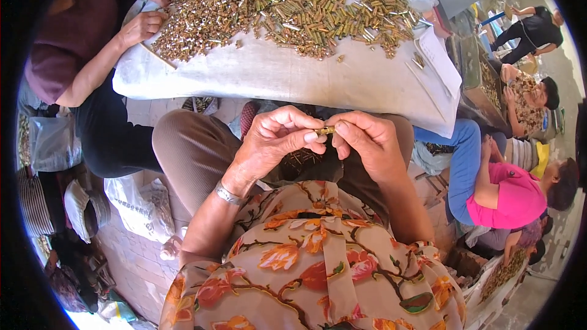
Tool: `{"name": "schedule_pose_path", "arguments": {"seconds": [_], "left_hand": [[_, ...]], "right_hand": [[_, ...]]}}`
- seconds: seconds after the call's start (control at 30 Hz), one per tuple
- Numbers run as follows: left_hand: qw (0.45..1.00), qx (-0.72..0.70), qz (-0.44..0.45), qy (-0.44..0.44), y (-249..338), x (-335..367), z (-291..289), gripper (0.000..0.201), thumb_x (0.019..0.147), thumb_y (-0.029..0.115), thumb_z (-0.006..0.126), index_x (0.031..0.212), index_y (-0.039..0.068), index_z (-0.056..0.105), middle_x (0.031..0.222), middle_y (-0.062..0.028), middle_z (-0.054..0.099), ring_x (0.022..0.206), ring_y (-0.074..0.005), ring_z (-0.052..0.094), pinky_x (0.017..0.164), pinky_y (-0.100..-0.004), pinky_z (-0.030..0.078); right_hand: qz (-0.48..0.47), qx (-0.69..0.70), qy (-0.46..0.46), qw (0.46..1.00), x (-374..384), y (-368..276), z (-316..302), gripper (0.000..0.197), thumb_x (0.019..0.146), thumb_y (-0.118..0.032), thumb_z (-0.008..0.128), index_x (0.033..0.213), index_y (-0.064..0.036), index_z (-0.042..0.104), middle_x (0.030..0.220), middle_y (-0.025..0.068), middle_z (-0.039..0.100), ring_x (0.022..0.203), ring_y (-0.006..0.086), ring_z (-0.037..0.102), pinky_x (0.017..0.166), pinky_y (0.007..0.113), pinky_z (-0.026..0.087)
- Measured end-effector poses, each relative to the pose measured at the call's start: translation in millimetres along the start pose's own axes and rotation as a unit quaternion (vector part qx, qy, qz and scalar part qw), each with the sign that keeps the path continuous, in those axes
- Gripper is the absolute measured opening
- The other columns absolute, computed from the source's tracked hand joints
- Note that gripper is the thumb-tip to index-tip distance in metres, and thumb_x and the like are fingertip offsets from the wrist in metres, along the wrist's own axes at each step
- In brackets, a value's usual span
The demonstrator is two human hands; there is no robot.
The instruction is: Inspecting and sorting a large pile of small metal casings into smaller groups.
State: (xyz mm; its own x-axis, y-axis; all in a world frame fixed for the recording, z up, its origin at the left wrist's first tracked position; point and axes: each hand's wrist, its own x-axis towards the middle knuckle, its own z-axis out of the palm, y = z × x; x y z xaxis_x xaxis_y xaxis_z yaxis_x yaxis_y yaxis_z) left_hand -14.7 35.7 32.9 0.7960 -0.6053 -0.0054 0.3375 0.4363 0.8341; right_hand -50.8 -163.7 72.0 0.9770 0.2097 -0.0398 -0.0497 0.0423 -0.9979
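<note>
A small brass-coloured metal cylinder (325,129) is pinched between my two hands above my lap. My left hand (273,137) grips its left end with thumb and fingertips. At the other end, the thumb and fingers of my right hand (369,142) close on it. My fingers cover part of it, so fine detail at its ends is hidden. Beyond my hands, a wide heap of similar brass-coloured cylinders (324,9) lies on the table, with a pile of small nut-like metal pieces (199,24) to its left.
A pale sheet covers the table (293,76). On its right are a white paper pad (438,61) and a thin stick (426,88). A co-worker's hands (150,9) work at the left pile. A person in pink (510,194) sits at right. A white plastic bag (140,208) lies left.
</note>
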Motion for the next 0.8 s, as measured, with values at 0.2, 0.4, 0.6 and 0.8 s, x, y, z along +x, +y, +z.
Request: {"name": "schedule_pose_path", "arguments": {"seconds": [0.2,0.4,0.6,0.8], "left_hand": [[0.995,-0.08,-0.021,0.048,-10,4,-2,0.016,0.088,0.007,0.063,0.103,0.0,0.062,0.094,-0.0115,0.068,0.081,-0.0177,0.068,0.075,-0.0284,0.057],[0.979,-0.202,-0.035,-0.013,-20,9,-14,0.015,0.087,0.007,0.063,0.102,0.001,0.061,0.091,-0.0101,0.066,0.079,-0.0188,0.068,0.075,-0.0325,0.058],[0.96,-0.268,-0.054,-0.052,-33,13,-19,0.016,0.087,0.009,0.064,0.102,0.004,0.061,0.091,-0.0086,0.065,0.082,-0.0199,0.067,0.076,-0.0373,0.059],[0.948,-0.306,-0.048,-0.068,-46,14,-22,0.017,0.088,0.01,0.063,0.104,0.005,0.061,0.093,-0.0091,0.066,0.083,-0.0212,0.067,0.079,-0.0384,0.058]], "right_hand": [[-0.003,-0.029,0.038,0.999,4,0,6,0.022,0.097,-0.016,0.051,0.104,0.0026,0.062,0.073,0.0012,0.059,0.058,0.0054,0.051,0.053,0.019,0.041],[-0.006,-0.037,0.023,0.999,7,3,8,0.022,0.097,-0.016,0.051,0.101,0.0025,0.062,0.069,0.0007,0.058,0.055,0.0051,0.05,0.05,0.019,0.041],[0.058,0.045,0.008,0.997,11,6,5,0.023,0.097,-0.016,0.051,0.099,0.0039,0.062,0.067,0.0008,0.057,0.053,0.0055,0.05,0.048,0.019,0.041],[0.065,0.034,0.016,0.997,13,2,8,0.023,0.097,-0.016,0.051,0.097,0.0044,0.062,0.064,0.0017,0.056,0.053,0.0068,0.05,0.049,0.021,0.042]]}}
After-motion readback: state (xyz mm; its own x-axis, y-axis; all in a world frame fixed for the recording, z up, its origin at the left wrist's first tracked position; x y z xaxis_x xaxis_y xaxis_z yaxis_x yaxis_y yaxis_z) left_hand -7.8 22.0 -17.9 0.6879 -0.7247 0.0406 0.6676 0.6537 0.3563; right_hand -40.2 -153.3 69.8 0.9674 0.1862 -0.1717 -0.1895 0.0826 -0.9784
